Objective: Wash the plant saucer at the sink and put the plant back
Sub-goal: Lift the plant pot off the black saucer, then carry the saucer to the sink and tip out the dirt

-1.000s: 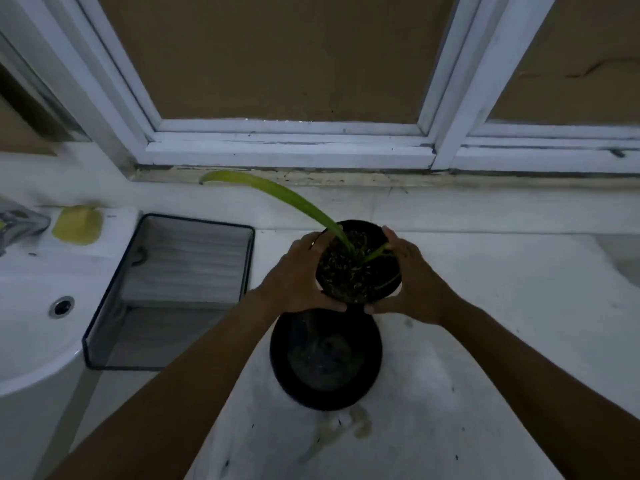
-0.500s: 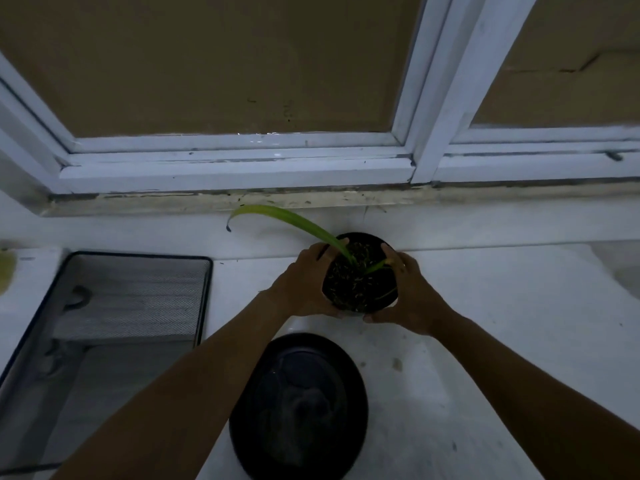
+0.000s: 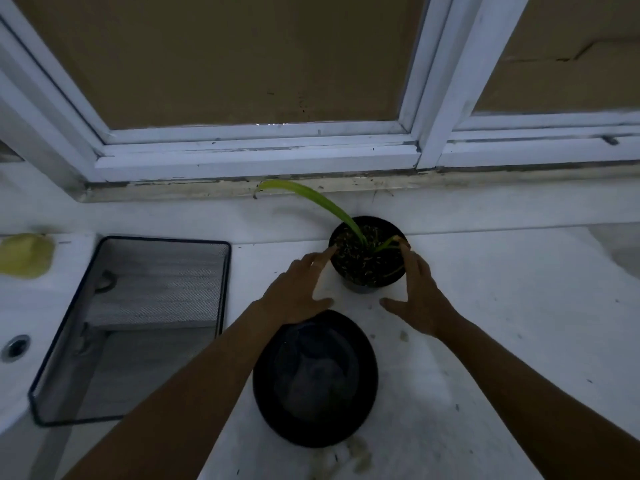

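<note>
A small black plant pot (image 3: 367,268) with dark soil and one long green leaf stands on the white counter near the window ledge. My left hand (image 3: 298,289) is spread open just left of the pot, its fingertips at the rim. My right hand (image 3: 419,292) is open on the pot's right side, fingers straight beside the rim. The round black saucer (image 3: 314,379) lies flat on the counter nearer to me, under my left forearm, apart from the pot.
A black wire-mesh basket (image 3: 138,323) sits to the left of the saucer. The white sink (image 3: 15,346) with its overflow hole is at the far left, a yellow sponge (image 3: 26,256) on its rim. The window frame (image 3: 256,150) runs along the back.
Both hands carried the pot off the saucer and away to the counter by the ledge, then let it go; the fingers have opened and drawn back from its sides.
</note>
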A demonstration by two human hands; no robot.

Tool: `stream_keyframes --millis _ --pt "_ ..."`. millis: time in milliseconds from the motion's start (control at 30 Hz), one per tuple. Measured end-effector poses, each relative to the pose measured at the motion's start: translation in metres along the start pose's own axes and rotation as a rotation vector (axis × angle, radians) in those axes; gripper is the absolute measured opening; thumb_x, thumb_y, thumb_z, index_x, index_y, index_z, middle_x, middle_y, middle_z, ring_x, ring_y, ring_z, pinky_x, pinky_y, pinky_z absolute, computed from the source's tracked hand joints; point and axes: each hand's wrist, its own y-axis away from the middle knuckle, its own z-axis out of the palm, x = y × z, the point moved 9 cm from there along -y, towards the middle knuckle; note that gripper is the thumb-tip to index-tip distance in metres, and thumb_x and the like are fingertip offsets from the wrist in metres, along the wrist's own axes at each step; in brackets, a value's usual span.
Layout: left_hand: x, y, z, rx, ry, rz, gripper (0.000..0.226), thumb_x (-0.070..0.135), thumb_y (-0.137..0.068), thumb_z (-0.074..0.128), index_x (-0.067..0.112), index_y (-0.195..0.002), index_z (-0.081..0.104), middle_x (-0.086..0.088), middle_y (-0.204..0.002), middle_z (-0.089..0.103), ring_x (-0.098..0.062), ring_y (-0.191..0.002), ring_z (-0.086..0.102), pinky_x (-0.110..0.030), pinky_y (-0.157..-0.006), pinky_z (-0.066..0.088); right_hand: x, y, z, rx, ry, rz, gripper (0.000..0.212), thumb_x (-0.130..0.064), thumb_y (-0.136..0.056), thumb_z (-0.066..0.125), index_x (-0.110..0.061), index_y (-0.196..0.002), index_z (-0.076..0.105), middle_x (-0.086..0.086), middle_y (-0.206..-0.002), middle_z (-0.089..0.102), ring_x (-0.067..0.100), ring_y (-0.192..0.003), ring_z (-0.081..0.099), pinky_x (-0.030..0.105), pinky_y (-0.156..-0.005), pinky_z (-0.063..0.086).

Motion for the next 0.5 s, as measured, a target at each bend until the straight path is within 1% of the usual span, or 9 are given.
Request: stream_keyframes --millis 67,133,233,333,400,500 --pt "-0.004 0.021 0.002 -0.007 0.016 -0.007 0.092 0.046 -0.088 0.065 0.041 -0.154 0.000 -0.002 -0.157 0.024 -0.024 -0.138 0.028 -0.046 -0.112 0.032 -0.001 0.014 0.003 -0.010 0.025 0.020 0.107 -0.028 -0.084 0.075 -0.018 -0.155 -0.004 0.013 -0.162 0.004 0.027 -0.148 0.010 0.046 -0.118 0.022" --pt "-0.010 0.042 0.004 -0.022 0.001 -0.028 0.088 0.046 -0.090 0.064 0.039 -0.154 0.004 -0.003 -0.158 0.024 -0.025 -0.140 0.026 -0.048 -0.113 0.031 -0.005 0.028 0.008 -0.015 0.024 0.039 0.107 -0.029 -0.084 0.075 -0.018 -0.155 -0.004 0.013 -0.162 0.004 0.028 -0.147 0.013 0.044 -0.118 0.023" --pt "-0.021 0.073 0.010 -0.057 -0.033 -0.081 0.087 0.048 -0.090 0.063 0.037 -0.155 0.007 -0.004 -0.160 0.021 -0.026 -0.143 0.022 -0.048 -0.114 0.029 -0.014 0.048 0.019 -0.048 0.043 0.037 0.108 -0.034 -0.082 0.076 -0.020 -0.156 -0.003 0.012 -0.162 0.005 0.030 -0.147 0.015 0.046 -0.116 0.026" --pt "-0.031 0.104 0.022 -0.119 -0.078 -0.098 0.091 0.051 -0.087 0.065 0.037 -0.155 0.006 -0.004 -0.160 0.017 -0.027 -0.145 0.018 -0.050 -0.114 0.030 -0.014 0.069 0.043 -0.189 0.101 0.057 0.116 -0.045 -0.078 0.078 -0.025 -0.155 -0.005 0.010 -0.163 0.000 0.030 -0.149 0.010 0.049 -0.117 0.024" --pt "-0.038 0.123 0.031 -0.146 -0.111 -0.112 0.096 0.054 -0.085 0.066 0.036 -0.155 0.004 -0.005 -0.162 0.012 -0.028 -0.146 0.015 -0.052 -0.114 0.028 -0.010 0.082 0.062 -0.299 0.129 0.085 0.122 -0.051 -0.072 0.080 -0.030 -0.154 -0.008 0.007 -0.163 -0.004 0.030 -0.149 0.006 0.051 -0.118 0.022" --pt "-0.051 0.146 0.044 -0.207 -0.163 -0.159 0.115 0.067 -0.071 0.072 0.037 -0.155 -0.001 -0.005 -0.164 -0.004 -0.030 -0.149 0.006 -0.058 -0.116 0.023 -0.006 0.100 0.088 -0.419 0.189 0.114 0.134 -0.065 -0.060 0.081 -0.039 -0.151 -0.014 0.004 -0.163 -0.011 0.034 -0.149 0.003 0.055 -0.117 0.020"
